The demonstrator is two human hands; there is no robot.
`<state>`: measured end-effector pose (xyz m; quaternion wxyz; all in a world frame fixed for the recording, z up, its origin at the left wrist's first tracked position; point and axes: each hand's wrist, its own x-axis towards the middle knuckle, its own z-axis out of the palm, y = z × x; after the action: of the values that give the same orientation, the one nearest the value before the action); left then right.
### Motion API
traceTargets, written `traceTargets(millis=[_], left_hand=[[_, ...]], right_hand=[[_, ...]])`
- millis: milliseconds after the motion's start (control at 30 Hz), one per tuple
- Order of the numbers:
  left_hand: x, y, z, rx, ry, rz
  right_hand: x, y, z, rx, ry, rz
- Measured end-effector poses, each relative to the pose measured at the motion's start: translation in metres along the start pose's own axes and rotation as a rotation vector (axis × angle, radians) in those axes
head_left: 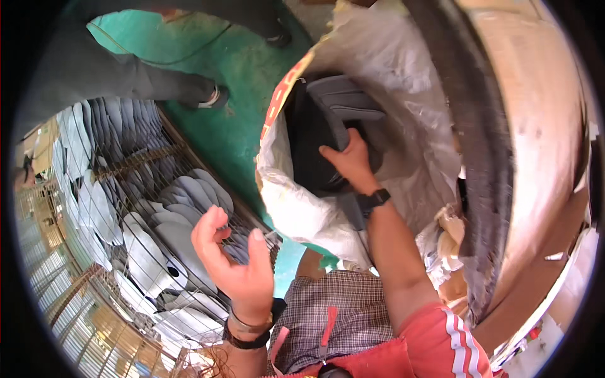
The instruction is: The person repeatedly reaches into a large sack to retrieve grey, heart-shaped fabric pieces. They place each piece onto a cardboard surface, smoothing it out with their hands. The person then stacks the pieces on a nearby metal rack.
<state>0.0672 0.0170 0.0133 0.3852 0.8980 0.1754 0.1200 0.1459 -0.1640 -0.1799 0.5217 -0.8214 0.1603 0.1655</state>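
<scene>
Inside a white woven sack [416, 113], my right hand [353, 160] grips the edge of a dark grey flat piece [324, 116], thumb on the near side; some fingers are hidden. More dark grey pieces [350, 97] lie deeper in the sack, layered together. My left hand [233, 264] hangs in the air left of the sack, thumb and fingers apart and slightly bent, with nothing in it. Below and beyond it, a wire cage [138, 162] holds many grey insole-shaped pieces [179, 233], stacked and leaning in rows.
At the upper left, another person's dark-trousered leg [164, 85] reaches over the green floor [242, 75]. A dark curved edge [485, 126] and brown cardboard [535, 107] stand right of the sack. Crumpled scraps [449, 233] lie by its base.
</scene>
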Motion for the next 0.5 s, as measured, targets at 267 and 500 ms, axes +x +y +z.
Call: traceTargets(millis=[267,500], left_hand=[[0.009,-0.017,0.126,-0.332,-0.462,-0.624],[-0.012,-0.064,0.103,-1.023,-0.541,-1.234]], right_hand=[[-0.058,-0.042,-0.021,-0.461,-0.045,-0.146],[-0.133,-0.075,-0.039,-0.611,-0.225,-0.517]])
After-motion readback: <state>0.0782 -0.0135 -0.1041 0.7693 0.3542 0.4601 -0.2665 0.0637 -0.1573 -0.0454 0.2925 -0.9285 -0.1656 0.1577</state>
